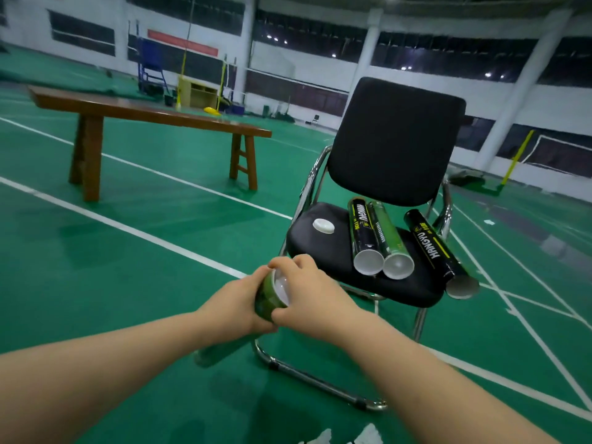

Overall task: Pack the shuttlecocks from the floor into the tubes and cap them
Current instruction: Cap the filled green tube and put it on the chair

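My left hand [238, 301] grips a green shuttlecock tube [267, 301] near its top, in front of the chair. My right hand [307, 291] presses a white cap [282, 287] onto the tube's mouth, fingers curled around the rim. The tube's lower end [217, 352] shows blurred under my left forearm. On the black chair seat [315, 248] lie three tubes: a black one [363, 232], a green one [387, 238] beside it, and another black one [432, 248] at the right. A loose white cap [323, 226] rests on the seat's left side. White feathers of shuttlecocks [368, 435] peek in at the bottom edge.
The chair's chrome frame [307, 376] runs along the green floor just under my hands. A brown wooden bench [153, 116] stands to the left, farther back. White court lines cross the floor. Yellow net posts [515, 158] and white pillars stand along the far walls.
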`<act>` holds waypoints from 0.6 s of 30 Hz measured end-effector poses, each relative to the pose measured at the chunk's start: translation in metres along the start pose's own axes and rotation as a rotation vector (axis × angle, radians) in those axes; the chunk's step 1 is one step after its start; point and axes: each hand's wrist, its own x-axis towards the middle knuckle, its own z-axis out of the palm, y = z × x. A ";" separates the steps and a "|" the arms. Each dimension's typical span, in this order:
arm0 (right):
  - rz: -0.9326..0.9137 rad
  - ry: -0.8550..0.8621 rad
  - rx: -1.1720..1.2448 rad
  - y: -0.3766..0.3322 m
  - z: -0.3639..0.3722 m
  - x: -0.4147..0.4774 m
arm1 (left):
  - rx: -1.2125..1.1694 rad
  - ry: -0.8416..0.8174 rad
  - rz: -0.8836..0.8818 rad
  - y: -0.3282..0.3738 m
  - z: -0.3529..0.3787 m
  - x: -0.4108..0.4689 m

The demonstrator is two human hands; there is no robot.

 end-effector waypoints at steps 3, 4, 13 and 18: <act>-0.030 0.152 0.005 0.000 -0.032 -0.008 | 0.150 0.049 0.124 0.029 -0.030 0.015; -0.035 0.210 0.031 0.001 -0.040 -0.011 | 0.212 0.051 0.177 0.040 -0.040 0.021; -0.021 0.729 0.131 0.062 -0.093 -0.025 | 0.439 0.060 0.481 0.146 -0.060 0.099; 0.043 0.856 0.014 0.130 -0.102 -0.027 | 0.408 0.122 0.562 0.182 -0.009 0.146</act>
